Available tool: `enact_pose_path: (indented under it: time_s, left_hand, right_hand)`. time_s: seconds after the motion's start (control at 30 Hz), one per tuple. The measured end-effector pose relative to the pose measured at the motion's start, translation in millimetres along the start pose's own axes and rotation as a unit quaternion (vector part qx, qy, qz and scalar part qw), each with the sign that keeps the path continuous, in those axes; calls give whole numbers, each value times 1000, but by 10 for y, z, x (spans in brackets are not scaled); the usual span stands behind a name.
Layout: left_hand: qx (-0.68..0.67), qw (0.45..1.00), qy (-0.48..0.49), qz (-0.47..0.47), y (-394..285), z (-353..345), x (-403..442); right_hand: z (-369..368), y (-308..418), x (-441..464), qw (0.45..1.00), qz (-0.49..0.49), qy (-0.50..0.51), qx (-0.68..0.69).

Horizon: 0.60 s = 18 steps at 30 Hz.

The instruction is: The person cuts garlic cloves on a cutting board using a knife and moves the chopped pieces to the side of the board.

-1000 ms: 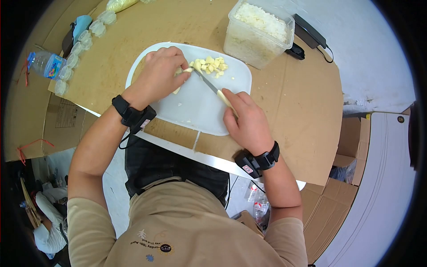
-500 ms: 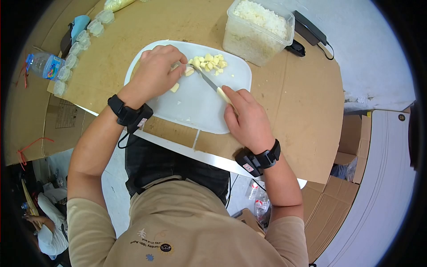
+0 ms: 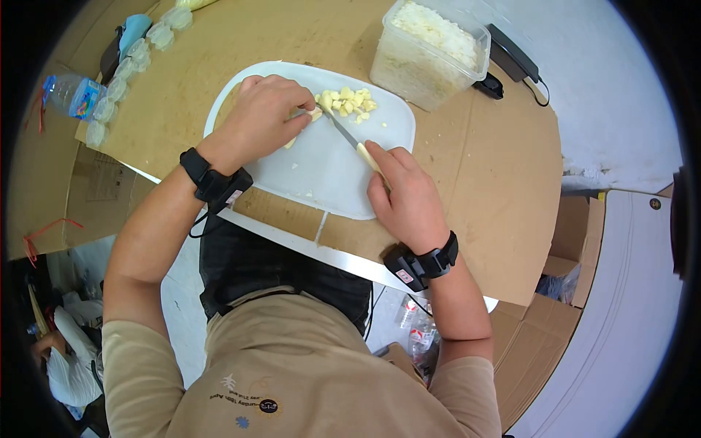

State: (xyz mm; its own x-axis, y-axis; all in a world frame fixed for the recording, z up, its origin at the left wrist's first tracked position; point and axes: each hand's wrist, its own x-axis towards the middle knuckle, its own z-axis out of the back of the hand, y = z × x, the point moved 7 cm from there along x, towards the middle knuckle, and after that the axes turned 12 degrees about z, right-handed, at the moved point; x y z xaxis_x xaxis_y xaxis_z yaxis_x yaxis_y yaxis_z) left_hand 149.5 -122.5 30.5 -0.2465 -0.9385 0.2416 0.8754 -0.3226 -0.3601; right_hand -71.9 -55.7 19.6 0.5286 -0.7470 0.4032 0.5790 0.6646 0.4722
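Note:
My right hand (image 3: pixel 405 193) is wrapped round the pale handle of a small knife (image 3: pixel 345 133), whose blade points up and left over a white cutting board (image 3: pixel 314 171). At the board's left side, my left hand (image 3: pixel 270 117) has its fingers closed on a pale piece, seemingly garlic (image 3: pixel 314 114), near the blade tip. Several chopped pale pieces (image 3: pixel 349 101) lie just beyond the blade. Another piece shows partly under my left hand.
Behind the board stands a clear tub (image 3: pixel 431 55) of white chopped food. A black power adapter (image 3: pixel 513 52) lies to its right. Small clear cups (image 3: pixel 117 89) line the left edge beside a plastic bottle (image 3: pixel 75 96). At lower left, a person (image 3: pixel 69 365) is partly visible.
My left fingers have opened slightly from the piece, then closed on it again by the blade. The knife has stayed almost in place, and the view has shifted a little.

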Motion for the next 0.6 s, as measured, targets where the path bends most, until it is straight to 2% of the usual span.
enact_pose_path:
  time_s: [0.37, 0.6]
  left_hand:
    - [40, 999, 18, -8, -58, -39, 18]
    - [17, 1000, 7, -12, -4, -41, 16]
  right_hand:
    - [-15, 91, 24, 999, 27, -3, -34]
    - [-38, 98, 35, 997, 42, 4, -62]
